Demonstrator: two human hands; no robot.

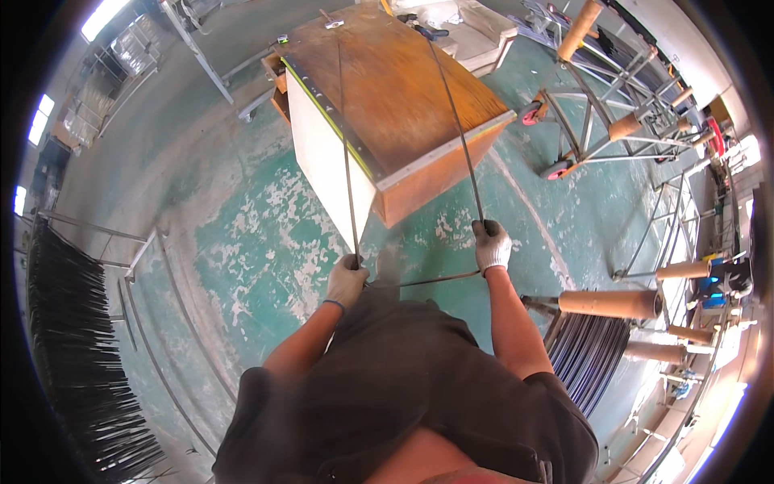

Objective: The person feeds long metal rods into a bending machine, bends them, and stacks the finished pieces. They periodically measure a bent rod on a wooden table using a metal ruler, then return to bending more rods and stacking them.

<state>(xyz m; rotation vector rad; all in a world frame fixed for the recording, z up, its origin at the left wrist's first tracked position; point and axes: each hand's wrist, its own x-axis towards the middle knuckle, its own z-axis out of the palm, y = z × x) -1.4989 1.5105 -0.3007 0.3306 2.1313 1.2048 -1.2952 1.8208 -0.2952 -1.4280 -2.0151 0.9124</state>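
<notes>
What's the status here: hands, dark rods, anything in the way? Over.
Left hand closed on left rod. Right hand closed on right rod. Both rods extend over brown tabletop, contact unclear. Nothing visibly blocking either hand.

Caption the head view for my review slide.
Gloved left hand and right hand hold a dark frame extending over a brown table.

Mottled brown over blotchy green

The counter (403,89) is orange-brown with darker stains, its edging (318,105) yellow-green with dark marks, its side panel (318,153) white. The floor (262,234) is green, blotched off-white. The frame (347,169) is dark grey. Left glove (345,284) and right glove (493,250) are whitish, with greyer fingers (487,229). The sofa (477,36) is cream, the roll (609,303) tan, the bundle (72,339) black.
</notes>
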